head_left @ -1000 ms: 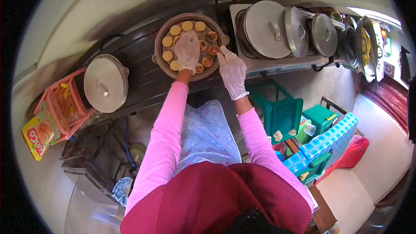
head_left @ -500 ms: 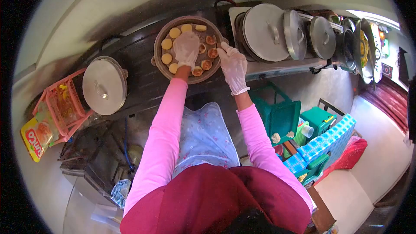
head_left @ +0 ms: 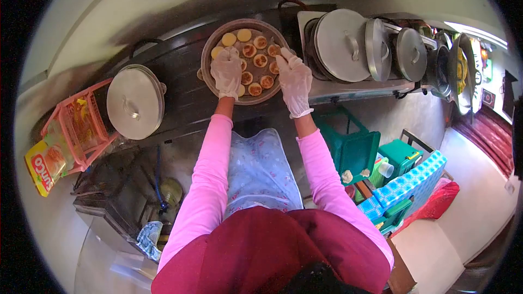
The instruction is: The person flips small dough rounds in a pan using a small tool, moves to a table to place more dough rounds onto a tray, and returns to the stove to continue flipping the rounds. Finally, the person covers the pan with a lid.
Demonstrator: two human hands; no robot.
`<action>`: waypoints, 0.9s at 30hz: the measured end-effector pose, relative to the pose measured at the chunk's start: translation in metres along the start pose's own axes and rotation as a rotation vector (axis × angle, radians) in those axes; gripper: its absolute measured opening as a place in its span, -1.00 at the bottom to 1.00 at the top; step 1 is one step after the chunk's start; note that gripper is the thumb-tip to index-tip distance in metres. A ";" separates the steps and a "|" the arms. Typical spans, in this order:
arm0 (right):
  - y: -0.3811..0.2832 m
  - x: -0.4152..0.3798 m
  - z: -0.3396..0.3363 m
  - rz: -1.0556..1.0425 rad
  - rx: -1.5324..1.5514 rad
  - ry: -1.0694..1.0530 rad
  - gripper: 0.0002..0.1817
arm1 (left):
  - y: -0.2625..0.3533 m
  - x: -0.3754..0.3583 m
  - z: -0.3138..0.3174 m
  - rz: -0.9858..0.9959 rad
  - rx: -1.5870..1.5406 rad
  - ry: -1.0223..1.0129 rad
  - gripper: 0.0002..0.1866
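Observation:
A round pan [head_left: 205, 49] on the dark stove top holds several small round cakes, some browned on top [head_left: 260, 61] and some pale yellow [head_left: 244, 35]. My left hand [head_left: 226, 74], in a clear glove, is over the pan's left side with its fingers bent down and bunched. Whatever lies under those fingertips is hidden. At the right rim, my right hand [head_left: 296, 84], also gloved, has thumb and fingers pinched together against the pan's edge.
A lidded pot [head_left: 135, 103] stands left of the pan, beside a pink basket [head_left: 81, 125] and a yellow packet [head_left: 46, 169]. Large lids [head_left: 340, 43] lean on the stove to the right. A green box [head_left: 354, 149] and blue checked cloth [head_left: 414, 179] are lower right.
My left hand has moved from the pan's middle to its left side. A cake that stood on edge near the top now lies flat, browned side up. My right hand stays at the rim.

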State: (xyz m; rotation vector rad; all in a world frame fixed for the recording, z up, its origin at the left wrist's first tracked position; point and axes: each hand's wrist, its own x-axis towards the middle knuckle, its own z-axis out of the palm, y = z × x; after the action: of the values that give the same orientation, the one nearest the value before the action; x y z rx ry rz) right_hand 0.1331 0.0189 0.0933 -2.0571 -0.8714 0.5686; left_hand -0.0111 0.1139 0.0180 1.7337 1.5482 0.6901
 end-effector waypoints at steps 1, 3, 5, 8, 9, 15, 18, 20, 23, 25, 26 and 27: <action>0.008 -0.003 -0.003 -0.103 -0.114 -0.031 -0.61 | -0.004 -0.002 0.000 0.061 0.074 0.002 -0.66; 0.011 -0.004 -0.002 -0.170 -0.275 -0.101 -0.60 | -0.006 0.005 0.001 0.064 0.091 0.006 -0.66; 0.008 -0.014 -0.004 -0.077 -0.374 -0.191 -0.59 | -0.002 0.005 0.001 -0.068 -0.019 -0.011 -0.67; 0.025 -0.015 0.009 0.013 -0.265 -0.091 -0.60 | 0.006 0.007 -0.002 -0.168 -0.050 -0.060 -0.68; 0.025 -0.012 0.010 -0.060 -0.326 -0.068 -0.64 | 0.004 0.007 0.003 -0.121 -0.077 -0.021 -0.68; 0.034 0.005 0.018 -0.604 -0.483 0.011 -0.69 | -0.014 0.020 0.030 0.126 0.156 0.071 -0.71; 0.039 0.019 0.039 -0.470 -0.440 0.018 -0.69 | -0.005 0.025 0.034 0.058 0.067 0.008 -0.75; 0.045 0.021 0.048 -0.391 -0.379 -0.017 -0.69 | -0.001 0.030 0.037 -0.017 0.031 -0.065 -0.76; 0.009 0.016 0.018 -0.522 -0.455 -0.064 -0.70 | -0.045 0.026 0.061 0.374 0.291 0.134 -0.76; 0.011 0.009 0.018 -0.394 -0.335 -0.045 -0.77 | -0.037 0.019 0.049 0.350 0.206 0.156 -0.76; 0.017 0.007 0.018 -0.437 -0.367 -0.047 -0.77 | -0.023 0.021 0.037 0.268 0.157 0.115 -0.76; 0.023 0.009 0.019 -0.486 -0.396 -0.045 -0.78 | -0.006 0.022 0.023 0.185 0.110 0.078 -0.75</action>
State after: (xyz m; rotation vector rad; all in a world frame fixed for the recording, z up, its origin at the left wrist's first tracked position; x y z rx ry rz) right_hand 0.1357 0.0257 0.0634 -2.0633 -1.5501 0.1835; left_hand 0.0063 0.1322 -0.0025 1.9711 1.5157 0.7849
